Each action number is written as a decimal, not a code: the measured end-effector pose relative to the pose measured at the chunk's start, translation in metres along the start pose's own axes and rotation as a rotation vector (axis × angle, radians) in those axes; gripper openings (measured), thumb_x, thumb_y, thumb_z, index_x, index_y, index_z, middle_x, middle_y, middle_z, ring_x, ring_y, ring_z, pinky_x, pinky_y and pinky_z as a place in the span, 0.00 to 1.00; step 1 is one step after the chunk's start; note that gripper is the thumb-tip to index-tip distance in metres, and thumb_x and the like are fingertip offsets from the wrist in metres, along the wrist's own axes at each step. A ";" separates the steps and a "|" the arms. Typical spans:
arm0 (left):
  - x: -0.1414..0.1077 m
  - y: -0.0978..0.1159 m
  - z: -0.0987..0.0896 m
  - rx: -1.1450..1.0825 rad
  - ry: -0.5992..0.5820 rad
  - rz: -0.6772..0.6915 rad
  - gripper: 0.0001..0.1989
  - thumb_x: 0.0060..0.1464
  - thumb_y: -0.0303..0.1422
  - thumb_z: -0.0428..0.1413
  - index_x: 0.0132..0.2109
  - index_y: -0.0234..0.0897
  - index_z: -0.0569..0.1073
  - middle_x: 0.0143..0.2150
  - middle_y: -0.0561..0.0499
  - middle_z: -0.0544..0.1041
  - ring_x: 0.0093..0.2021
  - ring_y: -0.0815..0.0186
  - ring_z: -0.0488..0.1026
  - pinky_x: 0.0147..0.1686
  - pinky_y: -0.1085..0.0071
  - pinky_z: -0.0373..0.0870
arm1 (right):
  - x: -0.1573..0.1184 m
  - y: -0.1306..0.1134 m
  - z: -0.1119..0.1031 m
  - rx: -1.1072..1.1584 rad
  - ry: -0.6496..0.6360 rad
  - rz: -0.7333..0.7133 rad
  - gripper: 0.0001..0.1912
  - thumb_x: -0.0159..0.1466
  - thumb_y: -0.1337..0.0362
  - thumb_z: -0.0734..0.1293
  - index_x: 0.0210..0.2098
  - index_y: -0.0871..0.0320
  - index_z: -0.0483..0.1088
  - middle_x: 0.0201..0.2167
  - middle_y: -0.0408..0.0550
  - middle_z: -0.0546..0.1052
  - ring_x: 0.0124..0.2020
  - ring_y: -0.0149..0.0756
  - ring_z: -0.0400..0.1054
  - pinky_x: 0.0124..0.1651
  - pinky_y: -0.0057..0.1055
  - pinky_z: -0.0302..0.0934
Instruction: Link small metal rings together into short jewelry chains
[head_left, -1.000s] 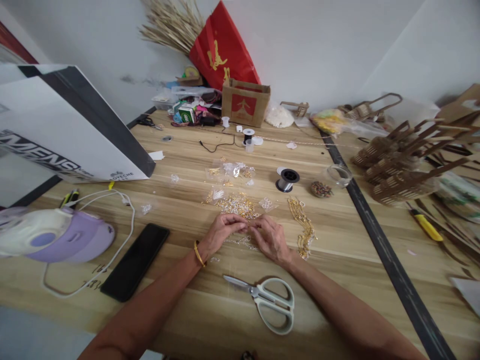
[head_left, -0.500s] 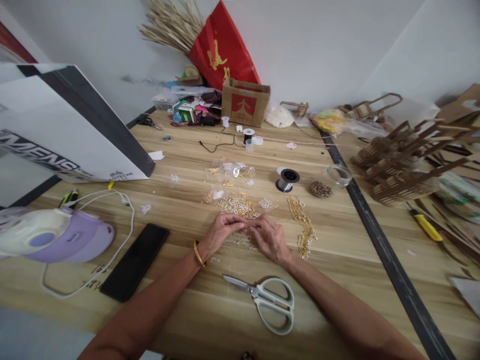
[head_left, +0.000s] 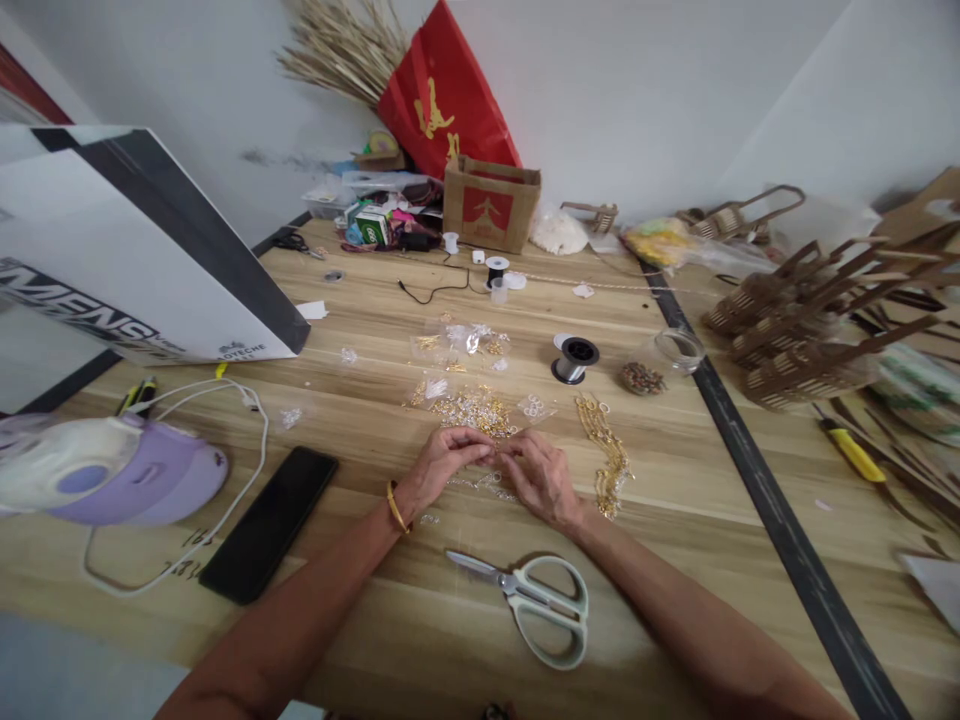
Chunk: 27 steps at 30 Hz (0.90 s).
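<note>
My left hand [head_left: 448, 462], a gold bangle [head_left: 398, 507] at its wrist, has thumb and fingertips pinched together. Facing it, my right hand [head_left: 541, 476] is pinched too, and the fingertips of both nearly meet. Whatever lies between them is too small to name. Just beyond the fingers is a pile of gold and silver jewellery findings [head_left: 471, 408]. A silver chain [head_left: 474, 484] lies on the table under the hands. Gold chains [head_left: 609, 455] lie to the right of my right hand. White-handled scissors [head_left: 536, 600] rest on the table between my forearms.
A black phone [head_left: 270, 525] and a purple-and-white device [head_left: 150, 470] with a white cable are at left. Beyond the hands stand a wire spool [head_left: 575, 360], a bead heap [head_left: 642, 378] and a clear jar [head_left: 679, 352]. Small woven baskets [head_left: 802, 330] crowd the right; a large box [head_left: 150, 260] stands left.
</note>
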<state>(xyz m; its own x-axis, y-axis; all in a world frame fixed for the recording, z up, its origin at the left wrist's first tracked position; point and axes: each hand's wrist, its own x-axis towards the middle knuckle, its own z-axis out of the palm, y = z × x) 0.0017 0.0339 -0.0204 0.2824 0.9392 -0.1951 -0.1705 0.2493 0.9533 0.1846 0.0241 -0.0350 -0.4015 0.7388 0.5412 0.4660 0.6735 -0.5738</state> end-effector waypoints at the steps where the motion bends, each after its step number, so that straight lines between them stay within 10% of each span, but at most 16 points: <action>1: 0.000 0.000 0.000 0.000 0.000 0.000 0.10 0.41 0.32 0.64 0.32 0.32 0.78 0.27 0.52 0.78 0.29 0.69 0.73 0.34 0.74 0.68 | 0.000 0.000 0.000 0.000 0.001 -0.001 0.04 0.66 0.67 0.60 0.38 0.56 0.67 0.32 0.49 0.73 0.34 0.36 0.68 0.35 0.31 0.65; 27: 0.001 -0.001 0.002 -0.007 0.015 -0.018 0.11 0.38 0.32 0.66 0.31 0.32 0.77 0.26 0.51 0.78 0.28 0.68 0.73 0.34 0.72 0.69 | -0.001 0.002 0.002 0.006 -0.012 0.018 0.05 0.65 0.68 0.61 0.40 0.56 0.67 0.32 0.48 0.73 0.34 0.35 0.68 0.35 0.31 0.64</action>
<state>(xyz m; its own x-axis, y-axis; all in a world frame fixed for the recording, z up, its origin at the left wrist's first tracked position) 0.0039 0.0340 -0.0208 0.2715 0.9379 -0.2160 -0.1721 0.2681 0.9479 0.1843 0.0243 -0.0377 -0.4029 0.7509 0.5232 0.4688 0.6603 -0.5867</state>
